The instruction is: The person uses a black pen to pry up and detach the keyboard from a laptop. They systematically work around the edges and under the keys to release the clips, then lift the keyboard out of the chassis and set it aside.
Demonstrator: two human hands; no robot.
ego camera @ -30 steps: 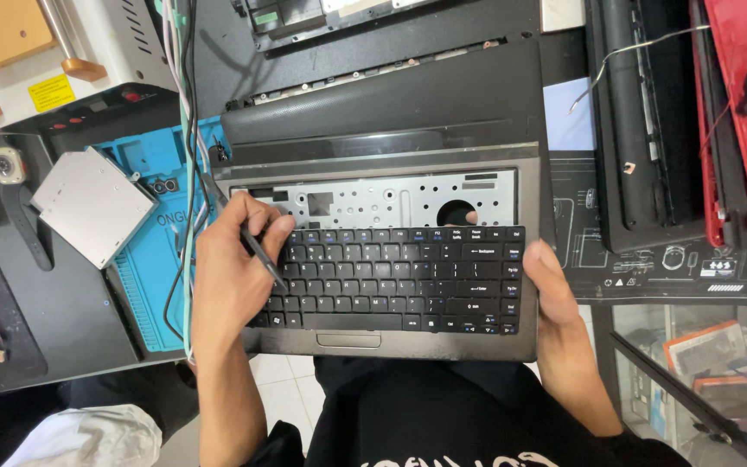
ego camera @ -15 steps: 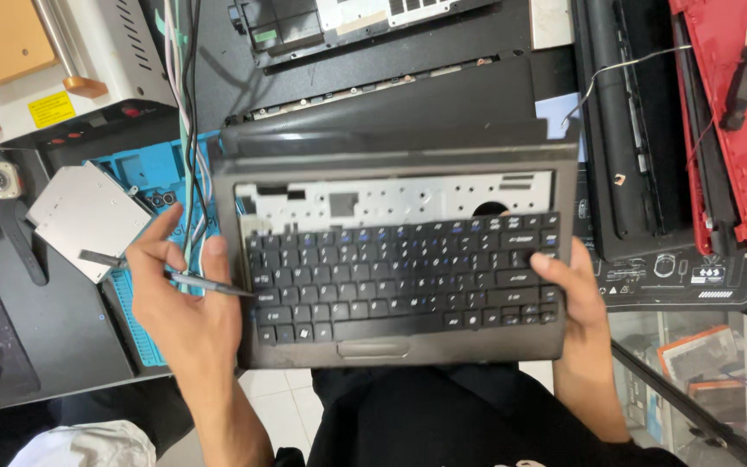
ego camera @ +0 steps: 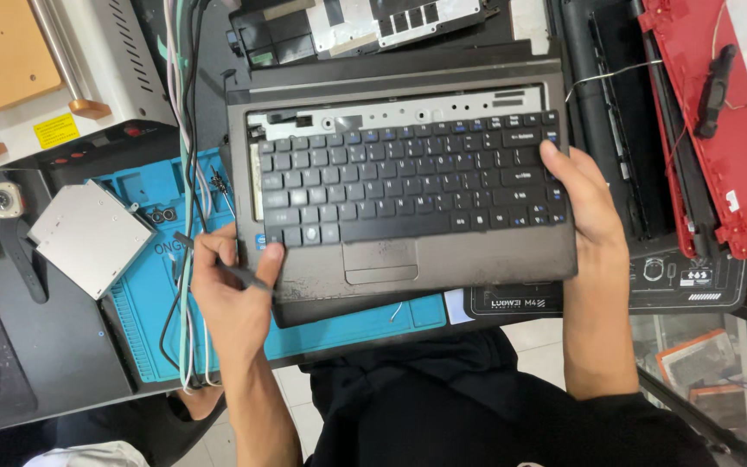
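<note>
Left hand (ego camera: 233, 290) grips the grey laptop base (ego camera: 443, 259) at its front-left corner, thumb pressed on the palm rest, fingers curled round a thin dark tool (ego camera: 233, 272). Right hand (ego camera: 585, 203) clamps the right edge, fingertips on the black keyboard (ego camera: 408, 182). Underneath lies a blue work mat (ego camera: 153, 303); a red laptop lid (ego camera: 728, 130) sits far right.

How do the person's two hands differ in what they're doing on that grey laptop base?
The left hand pinches a thin dark tool and rests its thumb on the laptop base at the bottom-left corner; the right hand holds no tool and grips the right edge. The left hand sits low, near the blue mat; the right hand reaches higher, its fingers lying on the right-hand keys of the keyboard. Both touch the laptop base.
</note>
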